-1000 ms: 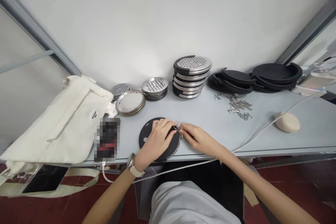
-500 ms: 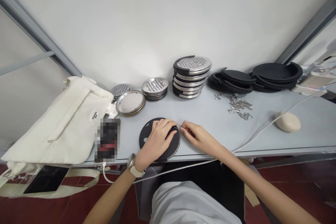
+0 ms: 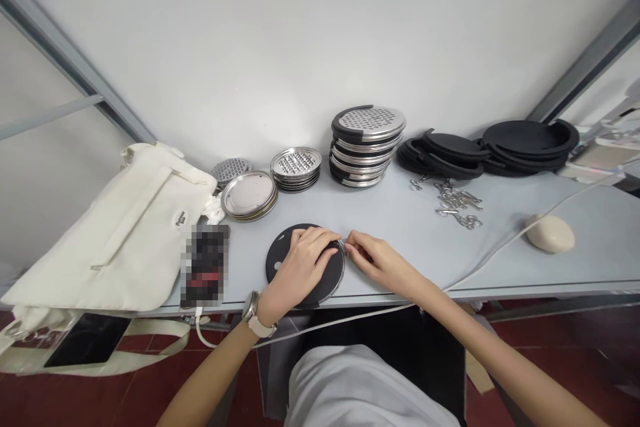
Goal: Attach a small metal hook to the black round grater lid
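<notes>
A round black disc with a metal rim lies flat near the table's front edge. Across it rests my left hand, its thumb and fingers closed at the disc's right edge. My right hand is closed in a pinch against that same edge, fingertips on a small shiny metal piece that is mostly hidden. Loose metal hooks lie in a small heap to the right. Behind the hands stands a tall stack of metal grater discs with black rims.
Grater discs and plain metal discs are stacked at the back left. Black round holders sit at the back right. A cream rounded object, a white cable, a white bag and a blurred-out phone-like object share the table.
The small metal piece showed tilted between both hands' fingertips a second ago; now it lies lower at the disc's edge, mostly covered. My right fingertips have shifted slightly. The disc stays in place.
</notes>
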The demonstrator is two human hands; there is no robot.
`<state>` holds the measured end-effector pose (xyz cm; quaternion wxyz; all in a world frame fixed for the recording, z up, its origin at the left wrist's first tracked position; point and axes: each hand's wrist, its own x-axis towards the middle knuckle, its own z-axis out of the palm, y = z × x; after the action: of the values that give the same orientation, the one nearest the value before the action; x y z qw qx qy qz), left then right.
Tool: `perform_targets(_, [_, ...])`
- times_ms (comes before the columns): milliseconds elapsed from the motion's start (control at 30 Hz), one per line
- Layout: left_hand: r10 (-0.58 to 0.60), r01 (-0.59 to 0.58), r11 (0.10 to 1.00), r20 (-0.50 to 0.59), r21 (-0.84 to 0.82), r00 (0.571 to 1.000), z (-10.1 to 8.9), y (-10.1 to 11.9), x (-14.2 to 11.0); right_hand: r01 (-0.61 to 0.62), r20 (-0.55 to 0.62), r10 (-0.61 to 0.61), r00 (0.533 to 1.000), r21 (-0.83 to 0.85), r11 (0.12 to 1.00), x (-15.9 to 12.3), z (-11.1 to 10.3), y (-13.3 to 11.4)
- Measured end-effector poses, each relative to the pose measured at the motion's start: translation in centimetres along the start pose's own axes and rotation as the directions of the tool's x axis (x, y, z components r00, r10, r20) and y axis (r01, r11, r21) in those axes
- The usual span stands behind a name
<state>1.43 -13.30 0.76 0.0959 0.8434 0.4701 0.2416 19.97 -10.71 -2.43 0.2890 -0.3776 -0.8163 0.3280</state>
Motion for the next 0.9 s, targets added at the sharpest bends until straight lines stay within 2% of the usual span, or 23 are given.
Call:
perform_targets(300, [0.008, -0.007, 0.998, 0.014, -0.062, 1.0, -0.1, -0.06, 0.07, -0.012, -0.002, 0.012, 1.0, 0.051, 0.999, -0.16, -0.18, -0.21])
perform_targets(900, [-0.006, 0.007, 0.995, 0.008, -0.104, 1.0, -0.08, -0.08, 0.07, 0.009, 0.011, -0.009, 1.0, 0.034, 0.999, -0.02, -0.19, -0.23])
